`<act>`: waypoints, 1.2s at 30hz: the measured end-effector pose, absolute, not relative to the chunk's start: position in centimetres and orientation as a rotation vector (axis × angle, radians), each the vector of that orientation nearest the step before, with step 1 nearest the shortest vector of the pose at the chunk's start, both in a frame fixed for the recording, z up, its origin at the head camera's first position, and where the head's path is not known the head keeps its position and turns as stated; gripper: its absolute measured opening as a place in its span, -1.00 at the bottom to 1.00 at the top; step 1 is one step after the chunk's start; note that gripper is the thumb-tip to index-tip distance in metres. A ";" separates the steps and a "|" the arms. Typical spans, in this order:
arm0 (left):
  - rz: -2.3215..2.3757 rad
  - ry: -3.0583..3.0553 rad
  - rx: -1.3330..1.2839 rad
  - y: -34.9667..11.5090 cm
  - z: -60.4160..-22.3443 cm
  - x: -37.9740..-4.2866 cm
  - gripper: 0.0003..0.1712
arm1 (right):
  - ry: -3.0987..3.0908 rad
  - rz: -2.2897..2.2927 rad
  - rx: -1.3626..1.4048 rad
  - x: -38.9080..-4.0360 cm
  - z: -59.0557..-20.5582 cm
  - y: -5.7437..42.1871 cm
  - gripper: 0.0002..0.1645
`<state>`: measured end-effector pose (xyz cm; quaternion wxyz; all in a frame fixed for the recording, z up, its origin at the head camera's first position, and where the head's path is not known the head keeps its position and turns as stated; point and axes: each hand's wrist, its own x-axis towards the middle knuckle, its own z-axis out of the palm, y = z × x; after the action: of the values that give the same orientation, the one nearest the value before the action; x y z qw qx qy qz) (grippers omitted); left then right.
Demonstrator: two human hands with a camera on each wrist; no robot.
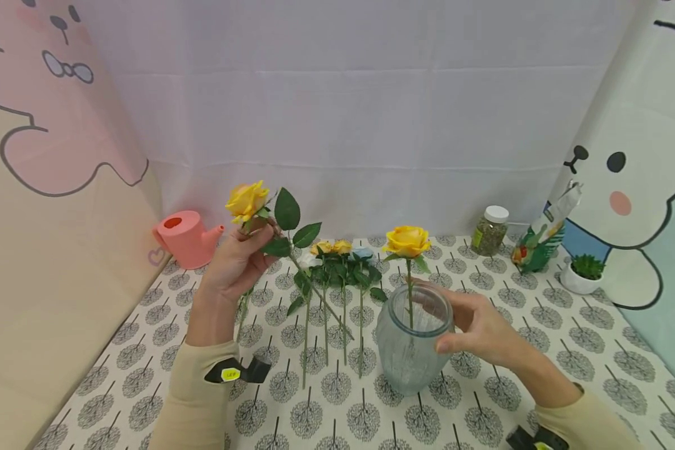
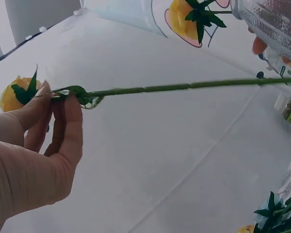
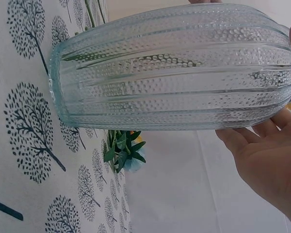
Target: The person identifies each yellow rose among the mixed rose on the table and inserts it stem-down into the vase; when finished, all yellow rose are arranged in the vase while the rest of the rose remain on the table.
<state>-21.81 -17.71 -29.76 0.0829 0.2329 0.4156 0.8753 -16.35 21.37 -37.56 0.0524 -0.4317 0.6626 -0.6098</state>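
Observation:
My left hand (image 1: 242, 259) pinches a yellow artificial rose (image 1: 247, 201) just below its bloom. The rose's green stem (image 2: 174, 87) slants down to the right in the head view, above the tablecloth, with leaves near the hand. A clear ribbed glass vase (image 1: 407, 359) stands at the right of centre. One yellow rose (image 1: 407, 241) is upright in the vase, its bloom above the rim. Around the vase's upper right side, my right hand (image 1: 478, 325) grips with thumb in front and fingers behind. The right wrist view shows the vase's dimpled wall (image 3: 174, 68) and the hand's fingers near its top.
Several artificial roses (image 1: 340, 272), yellow and pale blue among them, lie on the tree-patterned tablecloth (image 1: 332, 412) between the hands. A pink watering can (image 1: 187, 240) stands back left. Back right are a lidded jar (image 1: 490, 231), a green bag (image 1: 540, 247) and a potted succulent (image 1: 584, 274).

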 end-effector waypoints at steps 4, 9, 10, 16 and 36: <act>2.714 0.878 0.810 -17.2 -29.2 -21.1 -0.91 | 2.022 -1.853 -1.310 -16.4 -37.6 21.4 0.03; 2.767 0.569 0.881 -16.5 -28.3 -20.1 -0.91 | 2.018 -1.853 -1.314 -16.4 -37.6 21.3 0.02; 2.792 0.541 0.878 -16.4 -28.1 -19.8 -0.91 | 2.018 -1.853 -1.314 -16.4 -37.6 21.3 0.02; 2.968 0.346 0.755 -16.0 -27.2 -18.5 -0.86 | 2.029 -1.849 -1.300 -16.4 -37.5 21.3 0.01; 2.817 0.748 0.842 -10.8 -28.9 -17.3 -0.87 | 2.030 -1.851 -1.272 -16.3 -37.6 21.4 0.02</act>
<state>-17.26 -10.80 -28.94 0.0540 0.2773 0.2461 0.9272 -16.28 21.38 -37.56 0.0569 -0.4193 0.6696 -0.6104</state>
